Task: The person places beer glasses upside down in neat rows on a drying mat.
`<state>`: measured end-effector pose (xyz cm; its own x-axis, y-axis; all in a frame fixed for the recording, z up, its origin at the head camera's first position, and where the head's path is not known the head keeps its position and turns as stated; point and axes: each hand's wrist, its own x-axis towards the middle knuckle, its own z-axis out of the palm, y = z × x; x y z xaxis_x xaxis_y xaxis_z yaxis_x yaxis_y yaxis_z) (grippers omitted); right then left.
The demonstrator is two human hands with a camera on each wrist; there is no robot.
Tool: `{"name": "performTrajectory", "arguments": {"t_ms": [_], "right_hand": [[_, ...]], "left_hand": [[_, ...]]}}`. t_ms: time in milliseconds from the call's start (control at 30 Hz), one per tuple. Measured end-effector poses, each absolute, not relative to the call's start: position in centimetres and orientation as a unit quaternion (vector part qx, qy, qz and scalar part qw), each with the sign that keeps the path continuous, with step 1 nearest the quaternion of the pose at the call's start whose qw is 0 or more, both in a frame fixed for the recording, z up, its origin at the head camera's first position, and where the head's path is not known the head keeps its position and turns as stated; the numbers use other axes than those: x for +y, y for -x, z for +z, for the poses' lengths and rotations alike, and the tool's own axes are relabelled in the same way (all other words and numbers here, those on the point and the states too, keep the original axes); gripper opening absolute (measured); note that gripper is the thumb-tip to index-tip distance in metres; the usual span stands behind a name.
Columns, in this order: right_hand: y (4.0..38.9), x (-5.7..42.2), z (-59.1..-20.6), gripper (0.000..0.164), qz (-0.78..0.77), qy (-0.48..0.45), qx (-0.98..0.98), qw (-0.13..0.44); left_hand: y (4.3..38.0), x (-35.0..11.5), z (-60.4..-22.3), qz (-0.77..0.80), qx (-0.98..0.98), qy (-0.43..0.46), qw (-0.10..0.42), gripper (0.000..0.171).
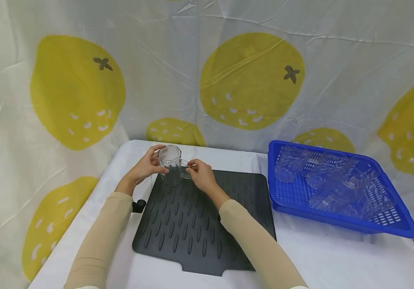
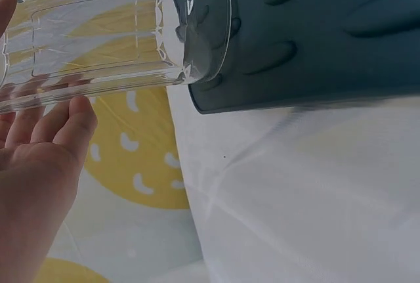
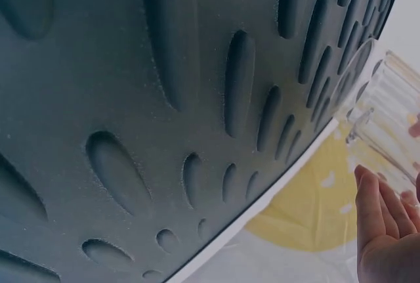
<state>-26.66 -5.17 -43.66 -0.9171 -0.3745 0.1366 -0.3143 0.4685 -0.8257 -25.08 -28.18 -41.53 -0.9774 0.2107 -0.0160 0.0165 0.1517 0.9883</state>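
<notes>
glass mug [image 1: 170,170] is at the far left corner of the black mat [image 1: 188,224], seemingly mouth-down; whether its lip touches the mat i cannot tell. the left hand [image 1: 145,165] curves part-way around its body, thumb on the near side, while the right hand [image 1: 203,174] pinches the handle [image 1: 185,175], so neither is free. no other mug shows on the mat, and several clear glasses [image 1: 290,162] lie jumbled in the blue basket [image 1: 319,218] to the right, so the work looks early: one piece at the mat, the others apparently left to handle. the mat's left and far edges run close by the mug, with the white surface [image 1: 319,253] beyond, then the patterned cloth [image 1: 163,60]. more room lies over the mat toward the person, though the right forearm [image 1: 257,237] crosses it. the basket's raised rim stands near the mat's right edge.
</notes>
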Motion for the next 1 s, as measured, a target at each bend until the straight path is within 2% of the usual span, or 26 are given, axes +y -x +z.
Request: {"name": "performTrajectory", "arguments": {"t_ms": [400, 667, 833, 1000], "right_hand": [[26.8, -5.2, -44.2, 0.037, -0.448, 0.216, 0.867, 0.014], [26.8, -5.1, -44.2, 0.042, -0.450, 0.200, 0.870, 0.029], [26.4, -4.2, -44.0, 0.049, -0.451, 0.193, 0.870, 0.041], [26.1, -2.2, -43.4, 0.046, -0.467, 0.188, 0.864, 0.024]], "left_hand": [[25.1, -28.2, -42.6, 0.614, 0.783, -0.066, 0.073, 0.098], [24.5, -28.0, -42.6, 0.574, 0.814, -0.065, 0.061, 0.107], [22.4, -28.4, -42.8, 0.543, 0.835, -0.065, 0.058, 0.111], [18.8, -28.5, -42.9, 0.479, 0.874, -0.058, 0.056, 0.104]]}}
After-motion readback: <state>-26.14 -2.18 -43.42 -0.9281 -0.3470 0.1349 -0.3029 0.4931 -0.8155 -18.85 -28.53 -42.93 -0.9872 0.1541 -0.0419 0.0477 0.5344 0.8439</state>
